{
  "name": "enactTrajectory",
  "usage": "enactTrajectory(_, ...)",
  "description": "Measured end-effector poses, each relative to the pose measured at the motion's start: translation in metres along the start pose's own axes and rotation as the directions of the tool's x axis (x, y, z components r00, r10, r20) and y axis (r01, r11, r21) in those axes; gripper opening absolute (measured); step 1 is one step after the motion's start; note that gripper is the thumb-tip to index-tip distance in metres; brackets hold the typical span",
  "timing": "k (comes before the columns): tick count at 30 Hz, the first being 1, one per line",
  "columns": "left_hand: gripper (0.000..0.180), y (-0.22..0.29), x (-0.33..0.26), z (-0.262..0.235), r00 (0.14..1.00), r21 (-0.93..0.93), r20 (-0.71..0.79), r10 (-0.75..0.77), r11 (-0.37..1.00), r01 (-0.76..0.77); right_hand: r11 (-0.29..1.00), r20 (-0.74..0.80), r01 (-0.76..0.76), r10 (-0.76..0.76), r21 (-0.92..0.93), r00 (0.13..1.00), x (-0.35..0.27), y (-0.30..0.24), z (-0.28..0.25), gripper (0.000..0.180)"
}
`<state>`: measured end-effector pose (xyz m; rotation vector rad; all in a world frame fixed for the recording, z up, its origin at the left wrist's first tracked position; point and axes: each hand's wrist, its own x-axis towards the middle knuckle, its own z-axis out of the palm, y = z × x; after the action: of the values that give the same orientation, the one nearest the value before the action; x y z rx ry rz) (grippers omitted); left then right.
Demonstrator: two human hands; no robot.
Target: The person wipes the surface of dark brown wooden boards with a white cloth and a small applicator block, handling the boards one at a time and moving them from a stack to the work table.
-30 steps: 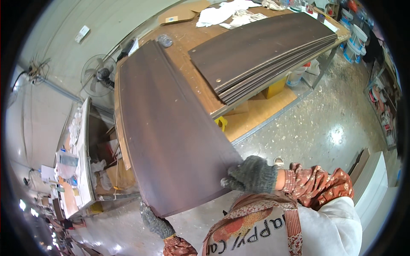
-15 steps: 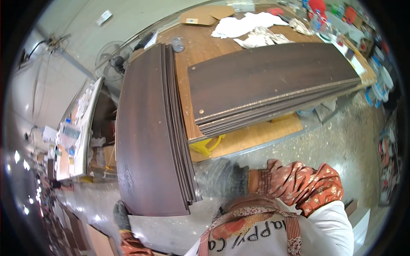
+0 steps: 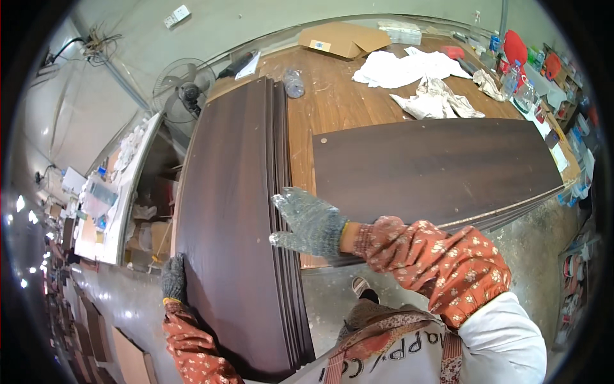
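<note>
A stack of long dark-brown wood panels point(image 3: 224, 192) runs from the table's far side toward me, its near end overhanging close to my body. My left hand point(image 3: 173, 280), in a grey knit glove, rests against the stack's left edge with its fingers stretched along it. My right hand point(image 3: 310, 224), gloved in the same grey knit, is held at the stack's right side with fingers spread and nothing in them. Whether its fingertips touch the panel edges I cannot tell. A second stack of dark panels point(image 3: 435, 169) lies crosswise on the right, just beyond my right forearm.
On the wooden table point(image 3: 326, 86) are a clear plastic bottle point(image 3: 293, 84), white cloths point(image 3: 412, 67) and a cardboard piece point(image 3: 342, 40). A fan point(image 3: 185, 93) stands behind the left stack. At left is a cluttered side table point(image 3: 109, 198); bottles point(image 3: 511, 80) crowd the far right.
My right hand has moved up from the near end to the stack's right side, fingers now spread. My left hand has slid forward from the near corner along the left edge. The view has shifted.
</note>
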<state>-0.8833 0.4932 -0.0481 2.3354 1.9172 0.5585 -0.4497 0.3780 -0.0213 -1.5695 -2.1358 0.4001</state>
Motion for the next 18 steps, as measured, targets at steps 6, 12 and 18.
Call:
enactTrajectory(6,0.037,0.022,0.006,-0.023,0.994,-0.086,0.101,-0.032,0.995,0.041,1.000,-0.052,0.008,-0.009,-0.027,0.999,0.043,-0.005,0.010,0.086)
enactTrajectory(12,0.030,-0.014,0.015,-0.025,0.972,0.108,0.187,0.139,0.981,-0.161,0.995,-0.065,0.093,-0.096,-0.047,0.993,0.061,-0.007,0.023,0.086)
enactTrajectory(18,0.029,-0.002,0.022,-0.025,0.967,-0.120,0.240,-0.084,0.986,0.115,0.989,0.019,0.078,-0.076,-0.126,0.997,0.062,-0.014,0.017,0.081)
